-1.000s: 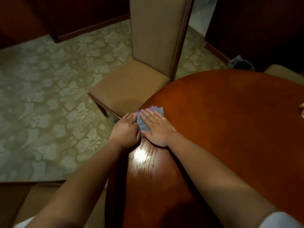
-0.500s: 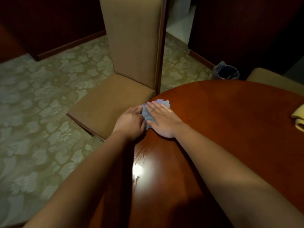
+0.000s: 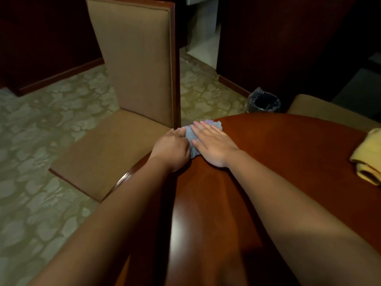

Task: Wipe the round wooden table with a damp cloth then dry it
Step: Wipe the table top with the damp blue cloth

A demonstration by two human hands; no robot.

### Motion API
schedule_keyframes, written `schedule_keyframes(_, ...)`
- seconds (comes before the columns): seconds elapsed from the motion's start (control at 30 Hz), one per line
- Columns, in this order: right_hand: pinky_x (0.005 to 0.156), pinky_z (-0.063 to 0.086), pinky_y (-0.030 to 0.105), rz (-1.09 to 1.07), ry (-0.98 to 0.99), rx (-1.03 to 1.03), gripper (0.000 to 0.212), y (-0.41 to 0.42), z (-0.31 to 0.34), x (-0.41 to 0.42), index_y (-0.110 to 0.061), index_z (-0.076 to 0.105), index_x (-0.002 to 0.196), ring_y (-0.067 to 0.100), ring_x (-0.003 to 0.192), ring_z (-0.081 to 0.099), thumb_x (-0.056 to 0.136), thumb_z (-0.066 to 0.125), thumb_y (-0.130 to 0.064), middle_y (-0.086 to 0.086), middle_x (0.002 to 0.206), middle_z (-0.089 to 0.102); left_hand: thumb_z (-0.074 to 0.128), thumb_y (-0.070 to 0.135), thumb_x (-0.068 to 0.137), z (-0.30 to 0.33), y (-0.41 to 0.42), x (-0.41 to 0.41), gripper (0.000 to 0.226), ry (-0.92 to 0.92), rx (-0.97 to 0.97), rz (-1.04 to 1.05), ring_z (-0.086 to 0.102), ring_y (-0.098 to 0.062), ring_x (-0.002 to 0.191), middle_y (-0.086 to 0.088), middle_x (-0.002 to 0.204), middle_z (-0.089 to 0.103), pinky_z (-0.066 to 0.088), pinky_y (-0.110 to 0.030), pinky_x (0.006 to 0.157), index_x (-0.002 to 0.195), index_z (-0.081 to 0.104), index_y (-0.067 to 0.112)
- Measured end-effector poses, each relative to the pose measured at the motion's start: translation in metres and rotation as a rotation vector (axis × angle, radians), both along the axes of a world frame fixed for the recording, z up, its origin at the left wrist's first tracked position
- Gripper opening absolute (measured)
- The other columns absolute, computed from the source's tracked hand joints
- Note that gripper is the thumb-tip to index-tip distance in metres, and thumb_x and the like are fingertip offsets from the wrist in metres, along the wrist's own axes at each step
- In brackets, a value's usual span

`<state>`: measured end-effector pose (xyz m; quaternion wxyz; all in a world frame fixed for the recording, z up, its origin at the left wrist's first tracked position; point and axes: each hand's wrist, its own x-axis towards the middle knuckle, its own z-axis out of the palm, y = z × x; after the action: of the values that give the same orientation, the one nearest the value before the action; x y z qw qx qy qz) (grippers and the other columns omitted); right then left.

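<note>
- Both hands plus the damp cloth (image 3: 190, 139) slid further along the tabletop (image 3: 288, 162) rim compared with a second ago; chair back now sits right ahead of them, and the yellow cloth has come into view on the right.
- I read this as the wet-wipe stage, working the edge; drying not started.
- Damp cloth: bluish, bunched, lying on the tabletop's far-left rim, just beside the chair (image 3: 134, 79). Mostly covered by the hands, only the top and middle strip show.
- Right hand (image 3: 213, 144): flat, fingers straight and together, palm pressing down on the cloth. Not gripping, just pushing it. Likely flat to spread pressure over the wood.
- Left hand (image 3: 172, 149): at the rim, fingers curled in against the cloth's left side. Looks like it gathers or steadies the cloth so it does not slip off the edge. I cannot tell for sure whether the fingers actually pinch the fabric; the fingertips are hidden.
- Yellow cloth (image 3: 366, 162): folded, on the tabletop's right side, well apart from the hands. My guess is it waits there for drying.
- Waste bin (image 3: 263, 102) with a liner on the floor beyond the tabletop; patterned carpet (image 3: 41, 141) under the chair.
</note>
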<state>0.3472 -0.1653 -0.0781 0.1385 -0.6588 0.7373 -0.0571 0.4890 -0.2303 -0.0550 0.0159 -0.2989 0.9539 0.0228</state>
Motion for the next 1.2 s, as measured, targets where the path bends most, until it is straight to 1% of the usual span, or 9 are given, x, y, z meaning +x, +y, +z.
schedule_keyframes(0.23,0.118,-0.003,0.028,-0.119,0.019,-0.015,0.058,0.010,-0.004,-0.064,-0.022,0.006,0.154,0.008,0.146,-0.005,0.103,0.015,-0.047,-0.005,0.161,-0.001,0.032,0.024,0.100,-0.002,0.001,-0.072,0.049,-0.032,0.021,-0.025,0.029,-0.024,0.140,-0.017,0.153,0.028,0.012,-0.029,0.115,0.142,0.036,0.000)
schedule_keyframes(0.3,0.118,-0.003,0.028,-0.140,0.027,-0.017,0.058,0.016,-0.003,-0.081,-0.021,0.006,0.154,0.008,0.146,-0.005,0.102,0.015,-0.047,-0.005,0.161,-0.002,0.033,0.022,0.099,0.000,0.009,-0.090,0.049,-0.031,0.025,-0.013,0.033,-0.027,0.137,-0.021,0.149,0.034,0.014,-0.028,0.112,0.141,0.034,-0.003)
schedule_keyframes(0.4,0.118,-0.003,0.028,-0.184,0.030,-0.019,0.058,0.026,-0.001,-0.104,-0.021,0.006,0.154,0.008,0.146,-0.005,0.102,0.016,-0.047,-0.004,0.161,-0.002,0.034,0.020,0.098,0.003,0.018,-0.119,0.038,0.002,0.057,-0.003,0.045,-0.030,0.125,-0.021,0.134,0.050,0.022,-0.030,0.106,0.129,0.038,-0.001)
schedule_keyframes(0.43,0.118,-0.003,0.028,-0.200,0.033,-0.018,0.058,0.030,-0.001,-0.111,-0.020,0.005,0.154,0.008,0.146,-0.005,0.103,0.016,-0.046,-0.004,0.161,-0.002,0.033,0.020,0.099,0.003,0.020,-0.129,0.040,0.008,0.065,-0.017,0.043,-0.028,0.128,-0.021,0.137,0.047,0.020,-0.031,0.109,0.133,0.035,0.000)
schedule_keyframes(0.5,0.118,-0.003,0.027,-0.231,0.040,-0.012,0.059,0.039,-0.001,-0.125,-0.020,0.004,0.154,0.008,0.146,-0.005,0.103,0.015,-0.046,-0.004,0.161,-0.002,0.028,0.022,0.100,0.001,0.025,-0.148,0.050,-0.025,0.070,-0.047,0.028,-0.023,0.141,-0.017,0.152,0.030,0.010,-0.031,0.115,0.146,0.023,0.002)
schedule_keyframes(0.53,0.118,-0.003,0.027,-0.246,0.042,-0.010,0.059,0.044,-0.001,-0.131,-0.020,0.003,0.154,0.008,0.146,-0.005,0.103,0.015,-0.047,-0.004,0.161,-0.003,0.026,0.022,0.101,0.000,0.028,-0.157,0.052,-0.043,0.067,-0.056,0.020,-0.021,0.144,-0.015,0.156,0.022,0.006,-0.031,0.116,0.149,0.018,0.004)
schedule_keyframes(0.6,0.118,-0.004,0.027,-0.276,0.043,-0.008,0.060,0.054,-0.001,-0.143,-0.019,0.002,0.154,0.008,0.146,-0.006,0.103,0.014,-0.047,-0.004,0.161,-0.004,0.023,0.022,0.101,-0.003,0.035,-0.172,0.052,-0.053,0.056,-0.070,0.012,-0.018,0.146,-0.012,0.158,0.015,0.002,-0.031,0.117,0.150,0.015,0.006)
schedule_keyframes(1.0,0.119,-0.002,0.029,-0.472,0.049,-0.021,0.062,0.124,-0.001,-0.202,-0.017,0.004,0.154,0.011,0.147,-0.003,0.102,0.014,-0.049,-0.001,0.161,-0.001,0.024,0.021,0.101,-0.009,0.083,-0.246,0.053,-0.006,0.093,-0.247,0.008,-0.014,0.146,-0.006,0.159,0.012,-0.001,-0.037,0.119,0.152,0.013,0.012)
schedule_keyframes(1.2,0.119,-0.002,0.032,-0.640,0.048,0.019,0.065,0.153,-0.003,-0.223,-0.014,0.001,0.154,0.014,0.147,-0.006,0.101,0.012,-0.050,0.002,0.161,-0.005,0.023,0.019,0.101,-0.009,0.102,-0.286,0.052,-0.021,0.127,-0.345,0.005,-0.010,0.146,0.000,0.160,0.010,-0.004,-0.038,0.118,0.152,0.013,0.018)
